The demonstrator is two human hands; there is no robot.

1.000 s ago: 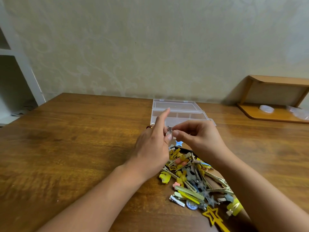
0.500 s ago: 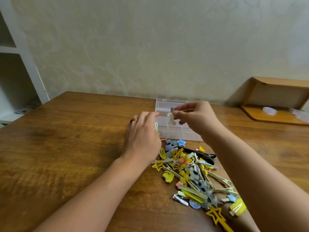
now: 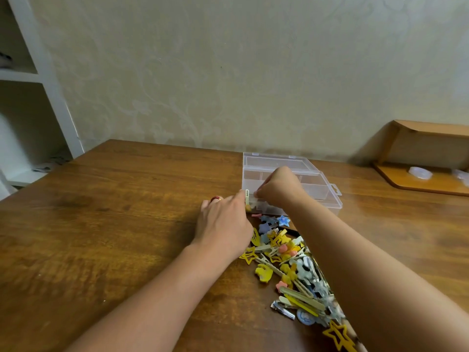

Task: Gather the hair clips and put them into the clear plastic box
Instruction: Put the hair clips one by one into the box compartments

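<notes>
The clear plastic box (image 3: 327, 196) lies open at the table's far middle, its lid flat behind it. My right hand (image 3: 278, 188) reaches down into the box's front left compartment with its fingertips bunched in a pinch. The pale clip it carries is hidden under the fingers. My left hand (image 3: 224, 224), wearing a red ring, rests by the box's front left corner and pinches a thin cream hair clip (image 3: 247, 194) upright at its fingertips. A pile of hair clips (image 3: 289, 265) in yellow, blue, pink and silver lies in front of the box, partly under my right forearm.
The wooden table (image 3: 114, 224) runs left and toward me. A small wooden shelf (image 3: 418, 184) with clear plastic items sits at the far right. White shelving (image 3: 48, 97) stands at the left, and a wall lies close behind the box.
My right hand carried the pale clip from in front of me out over the box and down into the front left compartment. My left hand moved forward to the box's corner with its cream clip.
</notes>
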